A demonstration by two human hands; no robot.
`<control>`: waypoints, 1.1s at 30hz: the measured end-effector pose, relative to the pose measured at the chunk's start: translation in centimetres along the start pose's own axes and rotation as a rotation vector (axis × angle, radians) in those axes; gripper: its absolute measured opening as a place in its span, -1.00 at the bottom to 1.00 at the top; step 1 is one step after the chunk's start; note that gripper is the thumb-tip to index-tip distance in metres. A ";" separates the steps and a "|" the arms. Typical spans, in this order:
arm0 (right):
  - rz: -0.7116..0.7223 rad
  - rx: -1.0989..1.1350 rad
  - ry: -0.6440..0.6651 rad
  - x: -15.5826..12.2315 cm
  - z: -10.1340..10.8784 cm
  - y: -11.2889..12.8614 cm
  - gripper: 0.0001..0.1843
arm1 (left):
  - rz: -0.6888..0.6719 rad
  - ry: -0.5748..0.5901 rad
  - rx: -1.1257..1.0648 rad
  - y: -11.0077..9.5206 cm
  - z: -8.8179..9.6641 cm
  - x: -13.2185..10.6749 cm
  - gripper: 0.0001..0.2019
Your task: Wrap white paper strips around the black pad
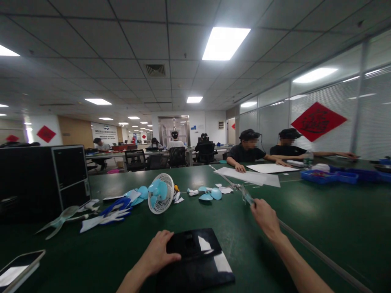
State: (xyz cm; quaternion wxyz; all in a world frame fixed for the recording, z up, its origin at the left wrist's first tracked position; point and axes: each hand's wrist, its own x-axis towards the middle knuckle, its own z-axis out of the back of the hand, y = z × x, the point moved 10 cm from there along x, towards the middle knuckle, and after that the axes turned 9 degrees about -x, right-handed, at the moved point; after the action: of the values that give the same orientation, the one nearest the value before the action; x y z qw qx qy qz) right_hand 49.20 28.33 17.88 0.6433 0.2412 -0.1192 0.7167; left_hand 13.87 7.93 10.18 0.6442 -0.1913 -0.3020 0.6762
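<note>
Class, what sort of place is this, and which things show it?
Probably an open-plan office used as a workroom: office chairs stand beyond the green table, which bears loose fan blades and what looks like a computer tower.

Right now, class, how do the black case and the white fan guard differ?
The black case is angular and solid; the white fan guard is round and slatted. The left hand touches the case; no hand touches the guard. Both are at the green table.
</note>
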 end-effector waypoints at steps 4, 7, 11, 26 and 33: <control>0.070 0.241 -0.157 -0.8 3.6 2.3 -0.69 | 0.002 -0.003 -0.007 0.1 0.1 -0.1 -0.19; 0.145 0.486 -0.131 -1.5 4.8 4.2 -0.73 | 0.017 0.007 -0.021 0.2 0.0 -0.2 -0.17; 0.287 0.801 0.135 -3.0 4.0 7.8 -0.68 | 0.032 -0.106 -0.133 1.0 1.8 0.1 -0.19; 0.392 1.187 0.788 -8.9 0.2 14.6 -0.65 | -0.003 -0.265 -0.761 0.5 5.2 0.3 -0.32; 0.416 1.146 0.828 -9.4 -0.9 14.9 -0.66 | -0.048 -0.274 -0.587 -0.5 6.0 0.0 -0.40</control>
State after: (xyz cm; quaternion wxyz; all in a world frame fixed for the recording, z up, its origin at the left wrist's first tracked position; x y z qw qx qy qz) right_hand 34.95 18.51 14.47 0.2594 0.2215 0.4832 0.8063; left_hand 10.42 6.98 14.97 0.5306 -0.2689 -0.5723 0.5645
